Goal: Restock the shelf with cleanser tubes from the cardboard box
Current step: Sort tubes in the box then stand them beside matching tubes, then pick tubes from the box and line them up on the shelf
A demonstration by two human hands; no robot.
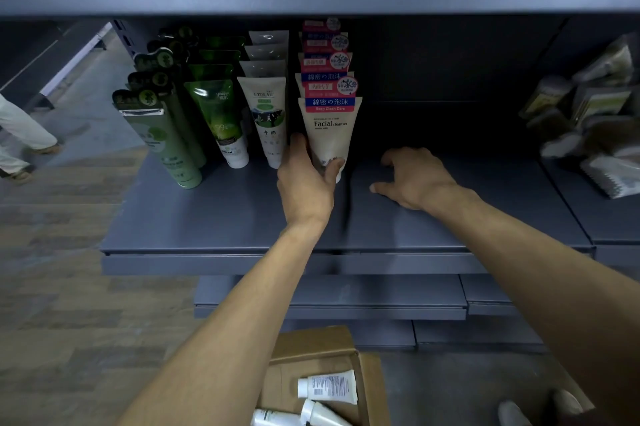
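Grey shelf point(214, 218) is filling; left hand point(304, 180) is gripping the front cleanser tube point(329, 135), right hand point(412, 180) resting loose-fingered. Seat its cap flat, aligned.

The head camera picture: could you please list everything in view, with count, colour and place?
Facial cleanser tubes: row of about five, cream with red and blue labels, standing on the shelf, the front one held.
Milk tubes: row of about four, white, left of the cream row.
Green tubes: two rows, dark and pale green, far left of the shelf.
Shelf: one, grey-blue, bare to the right of the rows.
Packets: a heap, olive and grey, on the shelf at far right.
Cardboard box: one, brown, open on the floor below.
Loose tubes: three visible, white, in the box.
Left hand: grips the front cream tube.
Right hand: rests on the shelf, holds nothing.
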